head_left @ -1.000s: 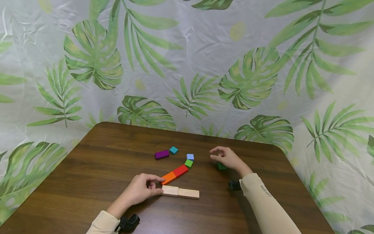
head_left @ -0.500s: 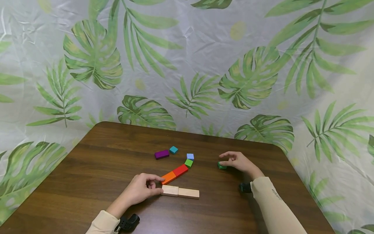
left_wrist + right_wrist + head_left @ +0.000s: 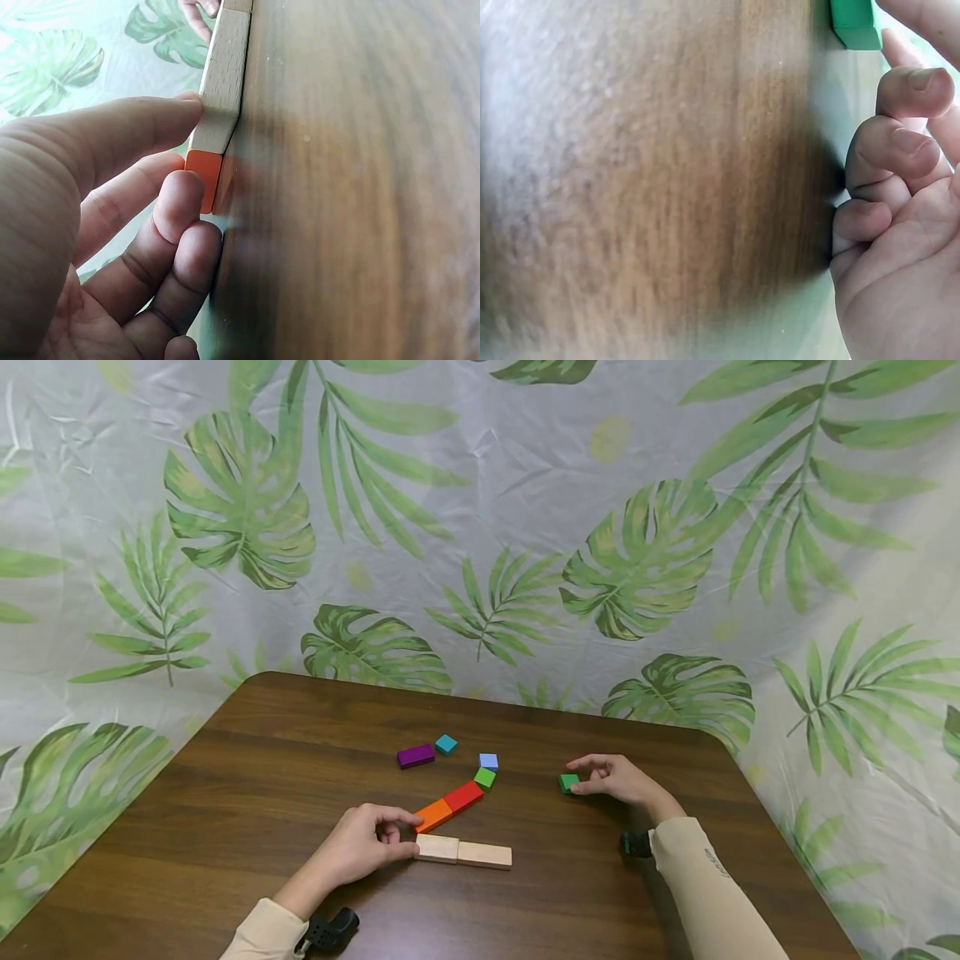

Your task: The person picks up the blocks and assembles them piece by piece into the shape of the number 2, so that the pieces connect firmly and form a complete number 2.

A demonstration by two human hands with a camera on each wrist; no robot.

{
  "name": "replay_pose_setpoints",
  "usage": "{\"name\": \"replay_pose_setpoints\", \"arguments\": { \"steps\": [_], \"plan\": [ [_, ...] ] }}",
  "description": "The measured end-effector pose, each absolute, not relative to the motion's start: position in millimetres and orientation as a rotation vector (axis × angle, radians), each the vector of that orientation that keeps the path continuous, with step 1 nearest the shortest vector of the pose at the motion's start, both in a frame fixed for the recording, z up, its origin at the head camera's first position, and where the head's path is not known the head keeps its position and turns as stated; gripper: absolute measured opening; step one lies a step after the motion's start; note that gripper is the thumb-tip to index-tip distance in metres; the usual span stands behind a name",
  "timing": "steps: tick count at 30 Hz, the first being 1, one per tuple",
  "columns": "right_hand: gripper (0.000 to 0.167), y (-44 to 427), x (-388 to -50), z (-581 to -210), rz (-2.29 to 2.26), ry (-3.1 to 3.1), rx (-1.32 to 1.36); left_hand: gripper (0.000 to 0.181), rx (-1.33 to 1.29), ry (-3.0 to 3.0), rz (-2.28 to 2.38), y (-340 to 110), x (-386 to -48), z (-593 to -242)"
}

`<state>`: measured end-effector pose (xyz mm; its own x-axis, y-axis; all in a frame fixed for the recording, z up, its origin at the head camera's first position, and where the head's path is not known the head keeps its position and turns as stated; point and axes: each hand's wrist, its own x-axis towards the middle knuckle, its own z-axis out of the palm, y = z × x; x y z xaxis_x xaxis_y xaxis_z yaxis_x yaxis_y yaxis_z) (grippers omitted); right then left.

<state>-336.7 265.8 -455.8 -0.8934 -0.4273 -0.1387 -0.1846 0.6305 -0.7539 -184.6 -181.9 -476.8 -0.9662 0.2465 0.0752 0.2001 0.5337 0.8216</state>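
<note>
In the head view my left hand [image 3: 367, 843] reaches from the left. Its thumb touches the end of a pale wooden block [image 3: 437, 848], and its index fingertip rests at the orange block [image 3: 432, 816]. The left wrist view shows the thumb against the pale wood, with the orange block [image 3: 202, 180] beside the fingers. My right hand [image 3: 618, 779] is at a dark green block [image 3: 568, 783]. Its thumb lies by the near right corner, and the index finger reaches over behind with a small gap. The right wrist view catches only part of that green block [image 3: 856, 26].
A second pale block [image 3: 485, 856] continues the pale row. From the orange block run a red block [image 3: 462, 797], a light green block [image 3: 484, 778] and a light blue block [image 3: 488, 762]. Farther back lie a purple block [image 3: 416, 757] and a teal block [image 3: 446, 745]. Leaf-patterned cloth hangs behind the brown table [image 3: 300, 727].
My right hand has moved right, then lowered slightly, bringing thumb and index finger around the dark green block, now more exposed. My left hand and the other blocks stay where they were.
</note>
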Motion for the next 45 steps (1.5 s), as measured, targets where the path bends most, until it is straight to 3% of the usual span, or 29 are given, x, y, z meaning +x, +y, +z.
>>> {"name": "replay_pose_setpoints", "arguments": {
  "steps": [45],
  "plan": [
    [0.041, 255, -347, -455, -1.102, 2.602, -0.490, 0.031, 0.382, 2.703, 1.434, -182, -186, -477]
  ]
}}
